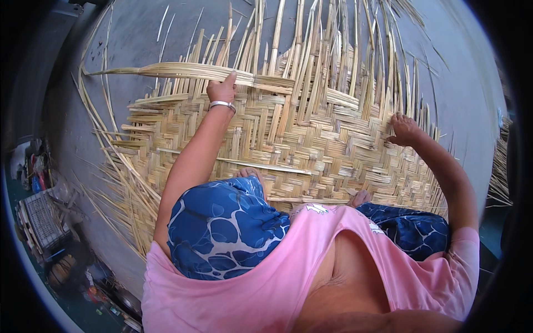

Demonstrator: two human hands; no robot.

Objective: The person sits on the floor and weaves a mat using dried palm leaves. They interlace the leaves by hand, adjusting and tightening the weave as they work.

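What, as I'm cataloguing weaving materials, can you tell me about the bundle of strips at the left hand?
The bundle of strips is long, flattish and pale straw-coloured, made of thin, plant-like lengths lying side by side. It runs crosswise over the far left part of the woven mat; its left end narrows to a darker, greenish tip beyond the weave. The left hand appears to grip it toward its right. Exactly where its right end stops is hard to tell.

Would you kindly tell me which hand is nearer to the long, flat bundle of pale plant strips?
Left: the left hand touches the bundle, while the right hand is apart, over to its right, at the pale woven mat.
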